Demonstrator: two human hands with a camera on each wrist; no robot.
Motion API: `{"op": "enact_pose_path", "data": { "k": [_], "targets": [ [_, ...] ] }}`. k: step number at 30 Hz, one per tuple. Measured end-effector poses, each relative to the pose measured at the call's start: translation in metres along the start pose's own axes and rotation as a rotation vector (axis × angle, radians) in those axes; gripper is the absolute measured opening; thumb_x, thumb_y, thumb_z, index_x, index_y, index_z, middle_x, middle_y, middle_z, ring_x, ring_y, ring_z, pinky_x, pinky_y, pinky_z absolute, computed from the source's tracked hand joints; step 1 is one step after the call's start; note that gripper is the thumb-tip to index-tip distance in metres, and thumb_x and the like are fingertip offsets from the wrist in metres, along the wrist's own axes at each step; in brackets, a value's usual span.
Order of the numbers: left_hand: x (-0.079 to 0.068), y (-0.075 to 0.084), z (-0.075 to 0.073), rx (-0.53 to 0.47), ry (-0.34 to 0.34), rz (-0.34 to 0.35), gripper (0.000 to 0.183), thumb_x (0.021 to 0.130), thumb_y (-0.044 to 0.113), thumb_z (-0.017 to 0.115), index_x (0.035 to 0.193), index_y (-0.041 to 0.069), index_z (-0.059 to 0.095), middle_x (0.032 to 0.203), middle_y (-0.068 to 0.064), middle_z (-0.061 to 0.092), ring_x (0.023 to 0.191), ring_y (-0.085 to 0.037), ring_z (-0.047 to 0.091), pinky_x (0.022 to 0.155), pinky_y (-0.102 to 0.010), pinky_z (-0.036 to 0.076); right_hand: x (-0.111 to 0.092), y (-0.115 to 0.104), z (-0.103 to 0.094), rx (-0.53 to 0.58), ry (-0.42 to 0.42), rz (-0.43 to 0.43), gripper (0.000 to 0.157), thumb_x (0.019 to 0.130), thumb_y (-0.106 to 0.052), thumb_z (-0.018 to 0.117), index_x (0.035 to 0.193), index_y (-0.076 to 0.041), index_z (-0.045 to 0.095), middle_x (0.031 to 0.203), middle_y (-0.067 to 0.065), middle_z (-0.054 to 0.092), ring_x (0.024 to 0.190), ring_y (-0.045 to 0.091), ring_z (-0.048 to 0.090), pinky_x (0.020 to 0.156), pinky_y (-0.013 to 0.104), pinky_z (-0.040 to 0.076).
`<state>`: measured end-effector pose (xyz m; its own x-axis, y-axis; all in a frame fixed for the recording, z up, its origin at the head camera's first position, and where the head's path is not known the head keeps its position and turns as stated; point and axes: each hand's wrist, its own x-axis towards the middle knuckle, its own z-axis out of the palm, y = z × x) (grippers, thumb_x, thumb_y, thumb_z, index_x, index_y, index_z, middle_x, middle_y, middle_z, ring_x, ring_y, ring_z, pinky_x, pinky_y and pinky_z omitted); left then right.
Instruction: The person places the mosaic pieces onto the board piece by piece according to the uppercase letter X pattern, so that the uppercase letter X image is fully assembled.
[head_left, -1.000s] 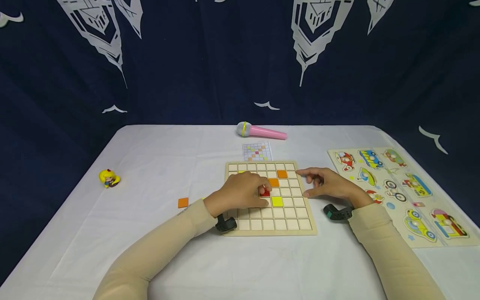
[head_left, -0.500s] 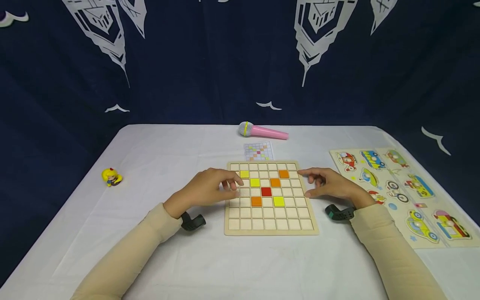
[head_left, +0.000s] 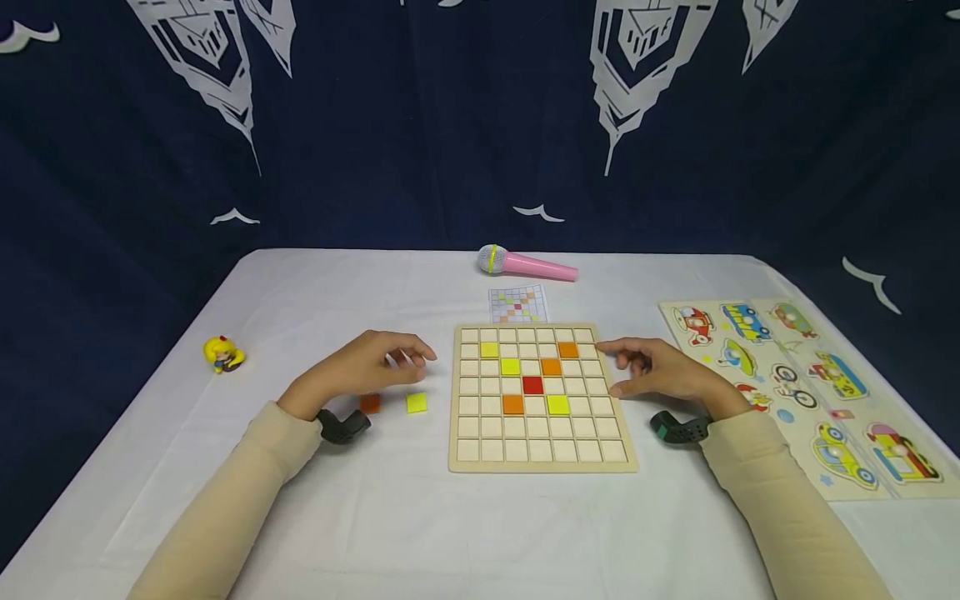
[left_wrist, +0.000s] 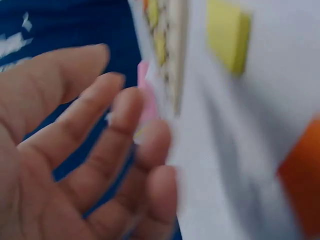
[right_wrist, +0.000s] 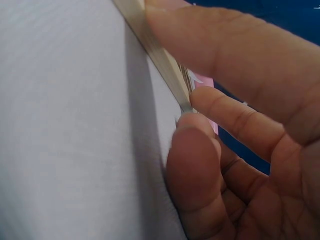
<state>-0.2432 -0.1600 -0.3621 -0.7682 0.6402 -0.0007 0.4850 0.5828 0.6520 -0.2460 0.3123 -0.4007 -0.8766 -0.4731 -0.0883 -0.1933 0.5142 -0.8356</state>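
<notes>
My left hand (head_left: 367, 364) hovers over the white cloth, left of the wooden grid board (head_left: 543, 467). Its fingers are loosely bent and hold nothing. Under and beside it lie a loose orange tile (head_left: 370, 404) and a loose yellow tile (head_left: 416, 403), both also in the left wrist view. My right hand (head_left: 660, 367) rests thumb and index fingertips at the board's right edge, its other fingers curled loosely. A red tile (head_left: 532, 385) sits mid-board. Around it are yellow tiles (head_left: 510, 367) and orange tiles (head_left: 513, 404) set in cells, along two diagonals.
Behind the board lies a small printed pattern card (head_left: 517, 303), and beyond it a pink microphone (head_left: 536, 266). A vehicle puzzle board (head_left: 787, 396) is at the right, close to the right forearm. A small yellow-haired figurine (head_left: 223, 355) stands at the far left.
My left hand has drawn back leftward from the board to above the loose tiles, uncovering an orange tile set below left of the red one. My right hand stays at the board's edge.
</notes>
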Motion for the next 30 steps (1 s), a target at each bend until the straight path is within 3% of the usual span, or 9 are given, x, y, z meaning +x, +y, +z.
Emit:
{"op": "enact_pose_path", "data": {
  "k": [7, 14, 22, 30],
  "targets": [
    [-0.01, -0.018, -0.023, -0.035, -0.063, -0.07, 0.028, 0.103, 0.007, 0.066, 0.129, 0.001, 0.073, 0.112, -0.002, 0.077, 0.107, -0.023, 0.068, 0.104, -0.048, 0.053, 0.0, 0.0, 0.0, -0.011, -0.003, 0.002, 0.072, 0.087, -0.002, 0.087, 0.148, 0.015, 0.053, 0.103, 0.01, 0.05, 0.079, 0.015, 0.044, 0.069, 0.026, 0.039],
    [-0.013, -0.022, -0.032, -0.076, -0.176, -0.169, 0.026, 0.098, 0.006, 0.072, 0.124, 0.001, 0.075, 0.113, -0.005, 0.075, 0.102, -0.021, 0.064, 0.092, -0.038, 0.052, -0.001, 0.001, -0.002, -0.033, 0.003, 0.012, 0.072, 0.087, -0.003, 0.088, 0.148, 0.014, 0.054, 0.102, 0.011, 0.05, 0.079, 0.015, 0.045, 0.069, 0.026, 0.04],
    [-0.021, -0.03, -0.035, -0.152, -0.299, -0.223, 0.045, 0.075, -0.02, 0.065, 0.113, -0.002, 0.077, 0.101, -0.005, 0.068, 0.087, -0.017, 0.059, 0.077, -0.024, 0.05, -0.001, 0.0, 0.0, 0.001, -0.001, -0.024, 0.07, 0.087, -0.001, 0.087, 0.147, 0.015, 0.054, 0.101, 0.01, 0.049, 0.078, 0.016, 0.044, 0.067, 0.027, 0.038],
    [-0.021, -0.029, -0.03, -0.116, -0.302, -0.252, 0.043, 0.072, -0.02, 0.069, 0.109, 0.002, 0.08, 0.096, -0.003, 0.065, 0.082, -0.016, 0.055, 0.074, -0.025, 0.049, 0.0, 0.0, -0.001, -0.026, -0.001, -0.001, 0.071, 0.087, -0.002, 0.088, 0.148, 0.013, 0.055, 0.101, 0.01, 0.05, 0.079, 0.015, 0.045, 0.069, 0.026, 0.04]
  ]
}}
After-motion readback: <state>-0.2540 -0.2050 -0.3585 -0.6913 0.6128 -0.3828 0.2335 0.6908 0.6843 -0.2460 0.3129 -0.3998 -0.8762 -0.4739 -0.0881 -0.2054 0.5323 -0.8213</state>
